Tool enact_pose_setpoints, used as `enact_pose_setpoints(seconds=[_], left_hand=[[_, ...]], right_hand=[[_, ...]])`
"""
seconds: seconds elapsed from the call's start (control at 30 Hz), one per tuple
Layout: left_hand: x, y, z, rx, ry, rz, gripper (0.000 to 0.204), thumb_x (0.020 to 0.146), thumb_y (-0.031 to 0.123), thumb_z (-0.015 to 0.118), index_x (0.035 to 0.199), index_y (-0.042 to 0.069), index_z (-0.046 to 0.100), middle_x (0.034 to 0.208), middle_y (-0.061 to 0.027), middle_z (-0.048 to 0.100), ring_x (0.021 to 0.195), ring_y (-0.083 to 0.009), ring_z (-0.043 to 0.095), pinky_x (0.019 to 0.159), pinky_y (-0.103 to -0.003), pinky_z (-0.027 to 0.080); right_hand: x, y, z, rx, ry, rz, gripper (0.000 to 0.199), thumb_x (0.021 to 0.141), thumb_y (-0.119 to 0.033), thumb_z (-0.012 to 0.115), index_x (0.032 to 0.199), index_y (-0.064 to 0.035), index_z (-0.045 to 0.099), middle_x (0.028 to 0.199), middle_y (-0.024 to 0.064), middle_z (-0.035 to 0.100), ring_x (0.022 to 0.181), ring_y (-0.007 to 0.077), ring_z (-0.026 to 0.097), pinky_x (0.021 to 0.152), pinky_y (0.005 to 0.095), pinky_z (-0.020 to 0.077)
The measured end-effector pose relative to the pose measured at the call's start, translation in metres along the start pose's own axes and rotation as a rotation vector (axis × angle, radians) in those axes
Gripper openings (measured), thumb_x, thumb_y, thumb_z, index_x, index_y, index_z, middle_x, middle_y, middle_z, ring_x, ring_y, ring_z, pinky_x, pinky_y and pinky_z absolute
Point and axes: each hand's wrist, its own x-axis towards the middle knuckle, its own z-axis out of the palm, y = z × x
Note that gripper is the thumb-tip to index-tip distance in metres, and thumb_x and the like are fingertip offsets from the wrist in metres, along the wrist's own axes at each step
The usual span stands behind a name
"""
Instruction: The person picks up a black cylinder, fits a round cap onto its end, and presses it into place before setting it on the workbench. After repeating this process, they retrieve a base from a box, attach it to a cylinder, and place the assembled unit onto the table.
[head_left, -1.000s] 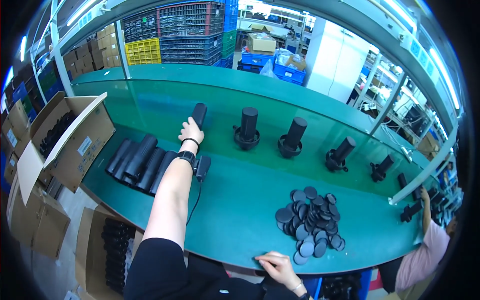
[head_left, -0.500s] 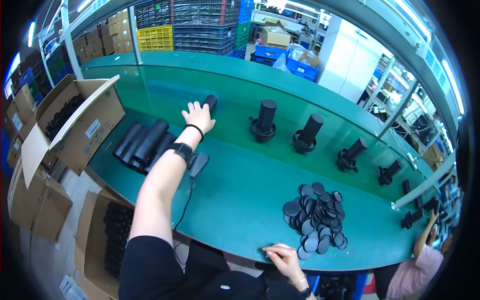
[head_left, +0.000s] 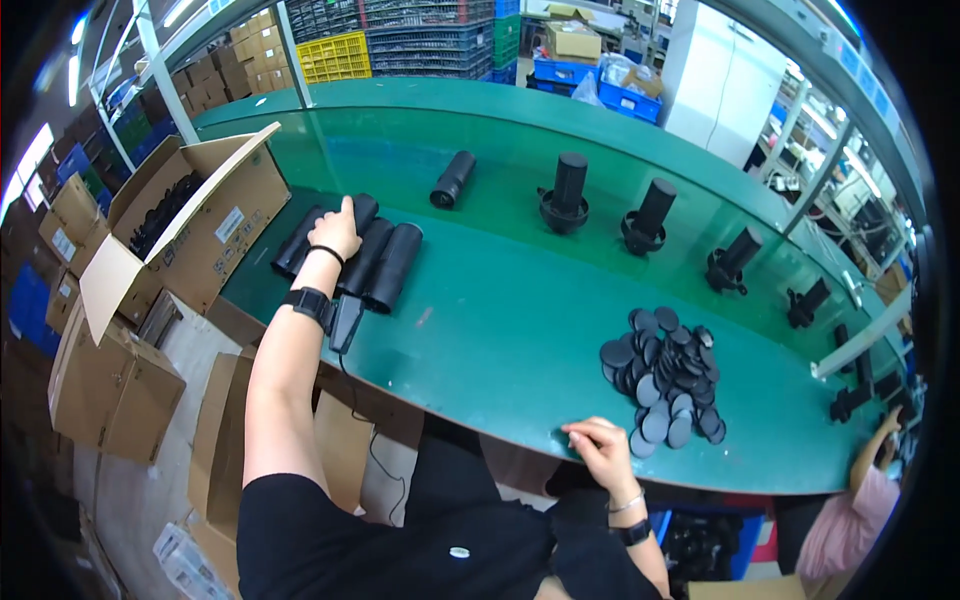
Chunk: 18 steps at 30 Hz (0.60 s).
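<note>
Far left, left hand [head_left: 337, 228] reaches out, grip closing over top of one black tube [head_left: 352, 222] in row of black tubes [head_left: 375, 262] lying side by side on green surface [head_left: 500, 320], just beside open cardboard box [head_left: 200, 225]. Right hand [head_left: 600, 452] empty, fingers loosely curled on near edge, bracing; black disc pile [head_left: 665, 375] near.

Green counter [head_left: 500, 330], curved front edge.
- Left hand [head_left: 337, 232]: resting on a row of black tubes [head_left: 385, 265] lying flat nr left end; black wristband on arm.
- Right hand [head_left: 600, 450]: fingertips on front edge, just beside pile of black round caps [head_left: 665, 370].
- Single black tube [head_left: 452, 179] lying nr back edge.
- Upright black tubes on bases [head_left: 566, 195], row twd right end.
- Open cardboard box [head_left: 190, 235] at left end.
</note>
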Motion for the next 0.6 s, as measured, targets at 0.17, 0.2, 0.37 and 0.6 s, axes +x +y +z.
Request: enact_pose_setpoints(seconds=[0.17, 0.2, 0.37, 0.6], left_hand=[[-0.038, 0.015, -0.045, -0.154, 0.274, 0.201, 0.101, 0.076, 0.021, 0.08, 0.154, 0.01, 0.017, 0.115, -0.0238, 0.061, 0.111, -0.0388, 0.061, 0.091, -0.045, 0.053], [-0.052, 0.021, -0.056, -0.148, 0.257, 0.226, 0.101, 0.076, 0.021, 0.08, 0.154, 0.01, 0.017, 0.115, -0.0238, 0.061, 0.111, -0.0388, 0.061, 0.091, -0.045, 0.053], [-0.125, 0.058, -0.072, -1.137, -0.14, 0.619, 0.072, 0.062, 0.018, 0.084, 0.123, -0.004, 0.052, 0.1, -0.0092, 0.063, 0.092, -0.0194, 0.06, 0.082, -0.032, 0.05], [-0.171, 0.117, 0.014, -1.561, -0.529, 0.666, 0.076, 0.066, 0.001, 0.086, 0.133, 0.004, 0.049, 0.115, -0.0046, 0.064, 0.106, -0.0158, 0.062, 0.094, -0.034, 0.051]], right_hand=[[0.005, -0.003, -0.005, 0.092, -0.026, 0.102, 0.013, 0.09, -0.005, 0.064, 0.096, 0.001, 0.074, 0.075, 0.0072, 0.063, 0.066, 0.0123, 0.059, 0.06, 0.026, 0.0466], [0.009, -0.014, -0.009, 0.001, -0.065, 0.083, 0.012, 0.089, -0.005, 0.065, 0.096, 0.0003, 0.073, 0.076, 0.0088, 0.064, 0.067, 0.0156, 0.06, 0.062, 0.0279, 0.0474], [0.052, -0.058, -0.037, -0.511, -0.125, -0.186, 0.018, 0.08, -0.01, 0.073, 0.097, -0.0041, 0.071, 0.09, 0.0132, 0.064, 0.086, 0.0325, 0.06, 0.077, 0.0405, 0.048], [0.116, -0.002, -0.055, -1.202, -0.129, 0.115, 0.048, 0.076, -0.019, 0.076, 0.122, -0.0094, 0.064, 0.115, 0.0098, 0.061, 0.115, 0.0297, 0.051, 0.094, 0.044, 0.0396]])
